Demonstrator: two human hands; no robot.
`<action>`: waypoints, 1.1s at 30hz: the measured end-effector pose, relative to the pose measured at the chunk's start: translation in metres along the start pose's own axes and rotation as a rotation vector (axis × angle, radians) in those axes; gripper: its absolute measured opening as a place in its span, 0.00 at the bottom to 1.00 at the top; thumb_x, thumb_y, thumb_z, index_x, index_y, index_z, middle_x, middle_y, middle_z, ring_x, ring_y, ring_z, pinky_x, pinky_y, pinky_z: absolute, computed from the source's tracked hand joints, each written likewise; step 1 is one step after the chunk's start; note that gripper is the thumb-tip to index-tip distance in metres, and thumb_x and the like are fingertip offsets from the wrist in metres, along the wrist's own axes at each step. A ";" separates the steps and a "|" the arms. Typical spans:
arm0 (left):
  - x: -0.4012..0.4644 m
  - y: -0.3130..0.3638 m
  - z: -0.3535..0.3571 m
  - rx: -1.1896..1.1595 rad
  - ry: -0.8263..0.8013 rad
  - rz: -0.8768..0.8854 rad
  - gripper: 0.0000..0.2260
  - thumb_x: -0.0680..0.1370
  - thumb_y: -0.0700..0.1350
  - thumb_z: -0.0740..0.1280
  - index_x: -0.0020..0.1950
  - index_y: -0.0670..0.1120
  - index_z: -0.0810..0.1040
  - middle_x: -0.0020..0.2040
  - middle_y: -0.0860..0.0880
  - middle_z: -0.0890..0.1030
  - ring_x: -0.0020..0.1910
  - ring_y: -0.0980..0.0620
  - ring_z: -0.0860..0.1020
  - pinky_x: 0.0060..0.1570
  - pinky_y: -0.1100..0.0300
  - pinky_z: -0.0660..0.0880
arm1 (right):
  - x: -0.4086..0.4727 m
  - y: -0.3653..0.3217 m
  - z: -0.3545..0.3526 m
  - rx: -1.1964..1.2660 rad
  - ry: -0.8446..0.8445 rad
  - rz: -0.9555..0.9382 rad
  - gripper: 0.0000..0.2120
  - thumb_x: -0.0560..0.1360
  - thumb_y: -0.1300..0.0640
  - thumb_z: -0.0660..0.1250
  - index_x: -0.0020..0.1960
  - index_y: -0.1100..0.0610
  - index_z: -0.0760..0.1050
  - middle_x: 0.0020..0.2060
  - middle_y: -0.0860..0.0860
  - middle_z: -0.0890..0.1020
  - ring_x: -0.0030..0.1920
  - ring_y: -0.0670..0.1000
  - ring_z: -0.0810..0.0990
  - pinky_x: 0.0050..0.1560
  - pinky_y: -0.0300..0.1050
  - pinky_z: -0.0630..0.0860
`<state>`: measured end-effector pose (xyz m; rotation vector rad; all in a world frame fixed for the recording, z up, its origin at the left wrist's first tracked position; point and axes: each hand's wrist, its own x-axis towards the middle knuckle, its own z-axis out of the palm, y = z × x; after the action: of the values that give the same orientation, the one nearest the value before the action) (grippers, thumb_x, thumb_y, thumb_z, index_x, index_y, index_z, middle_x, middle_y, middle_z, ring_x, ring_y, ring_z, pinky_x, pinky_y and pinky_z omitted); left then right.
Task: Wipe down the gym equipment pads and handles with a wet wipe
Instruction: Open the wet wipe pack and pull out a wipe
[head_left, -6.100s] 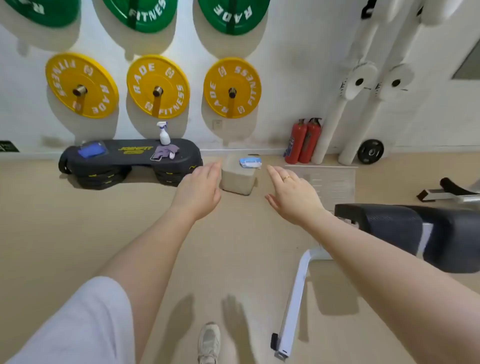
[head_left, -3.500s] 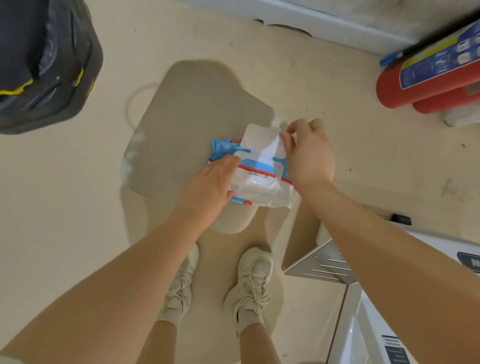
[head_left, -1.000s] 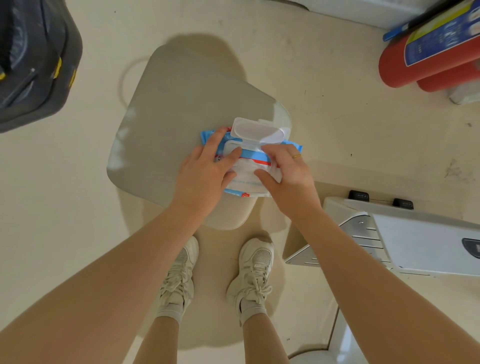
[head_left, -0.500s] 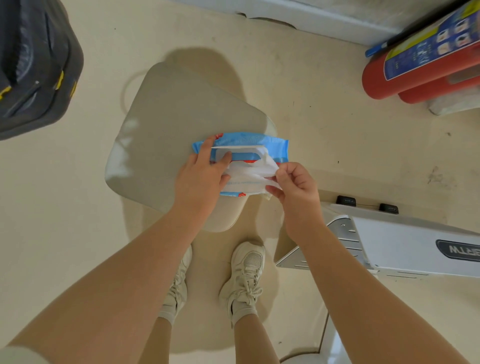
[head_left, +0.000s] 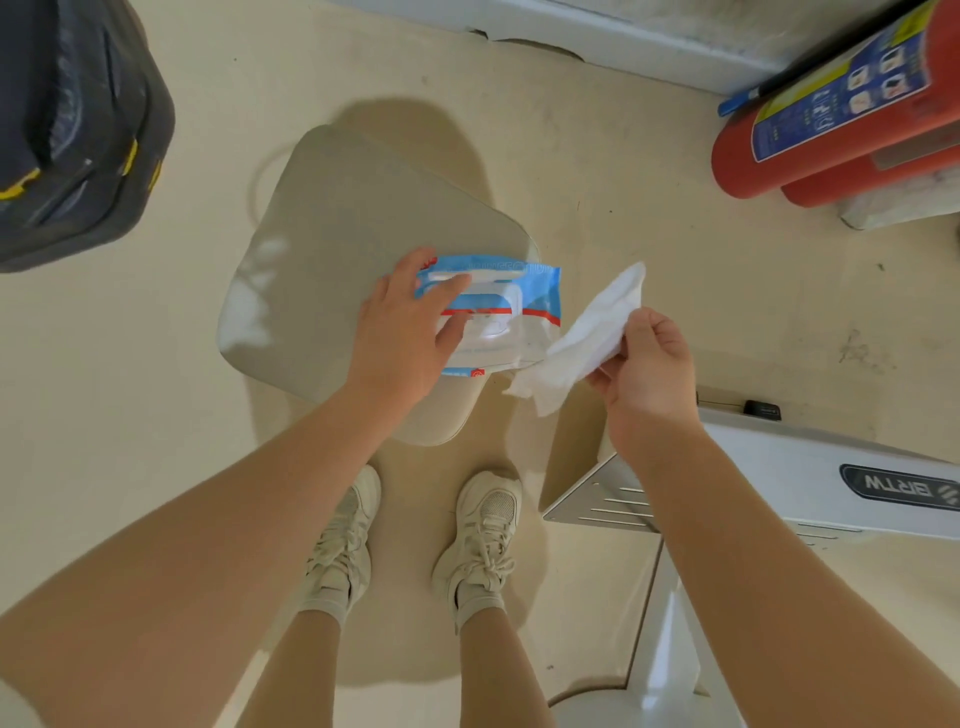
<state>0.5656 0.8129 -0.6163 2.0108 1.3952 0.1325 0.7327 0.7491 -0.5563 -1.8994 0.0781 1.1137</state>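
1. Our right hand (head_left: 644, 364) pinches a white wet wipe (head_left: 582, 338) between thumb and curled fingers; the wipe hangs crumpled in the air, just right of the pack and clear of it.
2. Our left hand (head_left: 405, 332) rests on the wipe pack (head_left: 498, 317), fingers fairly straight and laid flat across its left half, the thumb near the plastic lid.
3. That lid (head_left: 483, 306) lies flat on the pack.
4. Blue, white and red, the pack sits on the near right part of a beige padded stool (head_left: 343, 249), which stands on the floor (head_left: 104, 415).
5. We see our two pale sneakers (head_left: 483, 535) planted just in front of the stool.
6. At our right, a white machine frame (head_left: 810, 467) with a dark label runs off the edge, its ridged metal footplate (head_left: 608, 499) below our right wrist.
7. Two red fire extinguishers (head_left: 831, 135) lie in the far right corner by the wall.
8. A dark step platform (head_left: 72, 135) with yellow trim fills the far left corner.
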 end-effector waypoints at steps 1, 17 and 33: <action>-0.001 0.003 -0.003 -0.068 0.058 0.005 0.16 0.74 0.48 0.62 0.59 0.46 0.78 0.64 0.40 0.72 0.54 0.39 0.74 0.54 0.48 0.71 | 0.000 0.000 0.001 -0.044 -0.004 0.030 0.11 0.81 0.59 0.51 0.41 0.54 0.67 0.34 0.51 0.72 0.36 0.49 0.73 0.36 0.42 0.76; -0.013 0.048 -0.037 -0.890 -0.272 -0.558 0.08 0.74 0.44 0.69 0.35 0.49 0.76 0.32 0.52 0.78 0.28 0.56 0.75 0.31 0.64 0.73 | -0.017 0.002 0.011 0.380 -0.424 0.214 0.15 0.81 0.56 0.49 0.51 0.58 0.73 0.47 0.54 0.80 0.45 0.49 0.79 0.43 0.39 0.76; 0.000 0.033 -0.035 -0.502 -0.098 -0.249 0.02 0.76 0.39 0.65 0.46 0.45 0.77 0.39 0.52 0.78 0.36 0.57 0.75 0.41 0.62 0.73 | -0.008 0.003 -0.004 0.025 -0.151 0.137 0.06 0.74 0.66 0.65 0.41 0.56 0.74 0.32 0.50 0.77 0.29 0.44 0.73 0.27 0.32 0.72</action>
<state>0.5767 0.8229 -0.5708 1.4074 1.3740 0.2431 0.7295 0.7419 -0.5517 -1.8035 0.1384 1.3398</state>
